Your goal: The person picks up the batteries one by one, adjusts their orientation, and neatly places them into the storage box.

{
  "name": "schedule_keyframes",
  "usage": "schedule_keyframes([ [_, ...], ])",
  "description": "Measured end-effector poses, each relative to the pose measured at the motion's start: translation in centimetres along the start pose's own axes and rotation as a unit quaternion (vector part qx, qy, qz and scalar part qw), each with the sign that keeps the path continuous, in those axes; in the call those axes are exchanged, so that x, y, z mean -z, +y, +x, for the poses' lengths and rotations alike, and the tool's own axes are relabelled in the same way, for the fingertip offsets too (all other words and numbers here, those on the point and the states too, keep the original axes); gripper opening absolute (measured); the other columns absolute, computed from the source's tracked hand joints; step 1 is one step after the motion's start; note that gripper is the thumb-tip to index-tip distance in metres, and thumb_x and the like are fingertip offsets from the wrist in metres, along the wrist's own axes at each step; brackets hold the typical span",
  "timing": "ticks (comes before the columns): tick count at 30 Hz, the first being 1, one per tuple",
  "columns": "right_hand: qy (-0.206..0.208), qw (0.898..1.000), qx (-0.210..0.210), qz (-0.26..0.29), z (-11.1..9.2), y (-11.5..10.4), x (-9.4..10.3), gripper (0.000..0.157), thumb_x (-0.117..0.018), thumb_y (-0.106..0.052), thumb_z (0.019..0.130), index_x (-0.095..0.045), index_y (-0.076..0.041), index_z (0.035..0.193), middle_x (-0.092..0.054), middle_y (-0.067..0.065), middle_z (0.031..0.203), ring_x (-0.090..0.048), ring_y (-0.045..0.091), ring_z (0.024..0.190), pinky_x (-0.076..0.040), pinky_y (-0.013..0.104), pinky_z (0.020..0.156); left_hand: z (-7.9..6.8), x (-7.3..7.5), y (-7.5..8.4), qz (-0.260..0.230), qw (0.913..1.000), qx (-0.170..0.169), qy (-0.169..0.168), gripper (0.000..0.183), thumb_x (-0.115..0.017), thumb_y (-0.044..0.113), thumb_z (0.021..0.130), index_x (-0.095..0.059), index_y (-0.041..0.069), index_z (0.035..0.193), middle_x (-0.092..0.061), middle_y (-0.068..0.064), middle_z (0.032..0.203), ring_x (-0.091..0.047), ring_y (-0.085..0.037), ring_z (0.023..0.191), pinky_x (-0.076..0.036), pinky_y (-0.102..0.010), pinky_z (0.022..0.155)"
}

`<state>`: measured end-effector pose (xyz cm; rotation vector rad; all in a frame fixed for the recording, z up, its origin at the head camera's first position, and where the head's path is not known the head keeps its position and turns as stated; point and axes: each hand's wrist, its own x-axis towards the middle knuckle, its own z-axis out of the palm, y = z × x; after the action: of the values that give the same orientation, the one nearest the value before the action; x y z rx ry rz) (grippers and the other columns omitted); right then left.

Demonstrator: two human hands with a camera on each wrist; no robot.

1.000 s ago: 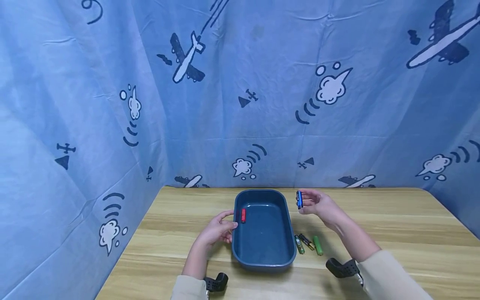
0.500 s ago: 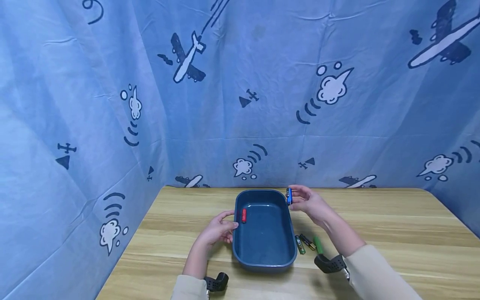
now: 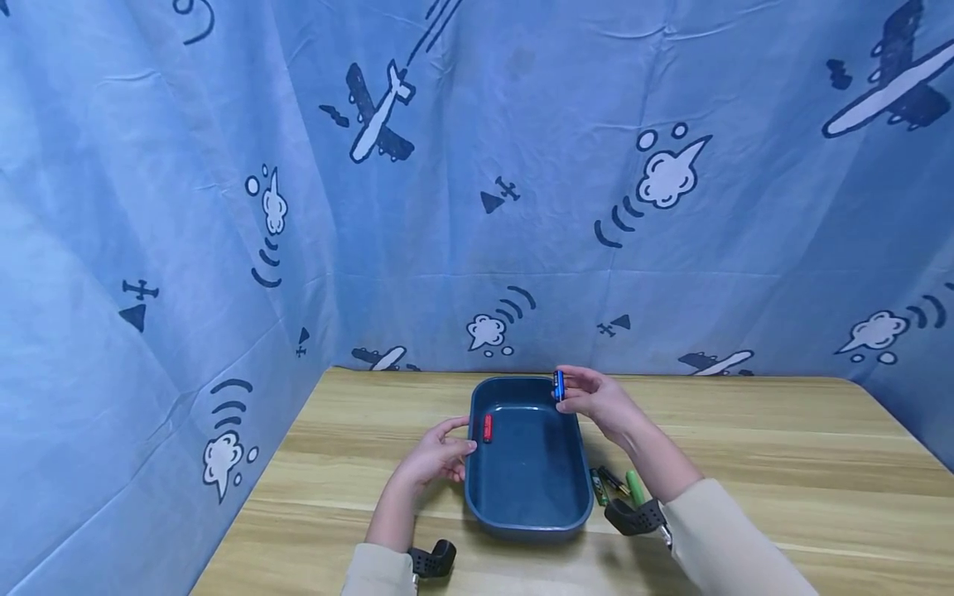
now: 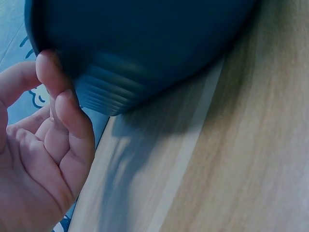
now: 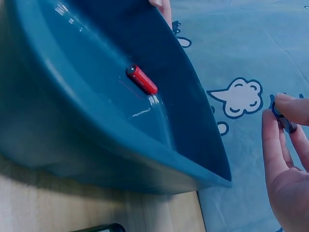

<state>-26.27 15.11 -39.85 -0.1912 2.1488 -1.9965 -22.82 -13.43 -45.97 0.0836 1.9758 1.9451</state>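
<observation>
A dark blue plastic basin (image 3: 531,476) sits on the wooden table, with a red battery (image 3: 488,428) lying inside near its left wall. My left hand (image 3: 435,457) grips the basin's left rim, thumb at the edge and fingers against the outer wall. Between thumb and fingertips, my right hand (image 3: 602,406) pinches a blue battery (image 3: 559,386), held roughly upright over the back right of the basin. The right wrist view shows this battery (image 5: 284,116) in the fingertips, clear of the rim. Its lower end is partly covered by the thumb.
Right of the basin lie a green patterned battery (image 3: 599,488), a black and gold battery (image 3: 613,479) and a plain light green one (image 3: 635,488). The right wrist's black camera mount (image 3: 633,517) partly overlaps them. A blue printed curtain (image 3: 417,248) hangs behind the table.
My right hand has moved left with the blue battery, from beside the basin to over its back right corner. The left hand keeps its grip on the rim, and the red battery stays put.
</observation>
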Motion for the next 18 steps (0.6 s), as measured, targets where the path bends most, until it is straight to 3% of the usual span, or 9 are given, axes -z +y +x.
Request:
schedule_keyframes([
  [11, 0.000, 1.000, 0.001, 0.005, 0.6, -0.3, -0.8, 0.064, -0.065, 0.006, 0.080, -0.037, 0.003, 0.138, -0.048, 0.016, 0.116, -0.055, 0.016, 0.095, -0.048, 0.024, 0.081, 0.2, 0.1, -0.1, 0.002, 1.0000, 0.005, 0.003, 0.058, -0.064, 0.014, 0.086, -0.040, 0.009, 0.138, -0.060, -0.004, 0.069, -0.054, -0.012, 0.047, -0.048, -0.022, 0.049],
  [18, 0.011, 1.000, -0.006, 0.012, 0.9, -0.3, -1.3, 0.062, -0.063, 0.008, 0.081, -0.038, 0.001, 0.138, -0.047, 0.017, 0.118, -0.055, 0.017, 0.095, -0.048, 0.027, 0.084, 0.3, 0.1, -0.2, 0.000, 1.0000, 0.002, 0.004, 0.056, -0.063, 0.013, 0.087, -0.041, 0.009, 0.138, -0.060, -0.005, 0.068, -0.054, -0.012, 0.047, -0.048, -0.023, 0.049],
])
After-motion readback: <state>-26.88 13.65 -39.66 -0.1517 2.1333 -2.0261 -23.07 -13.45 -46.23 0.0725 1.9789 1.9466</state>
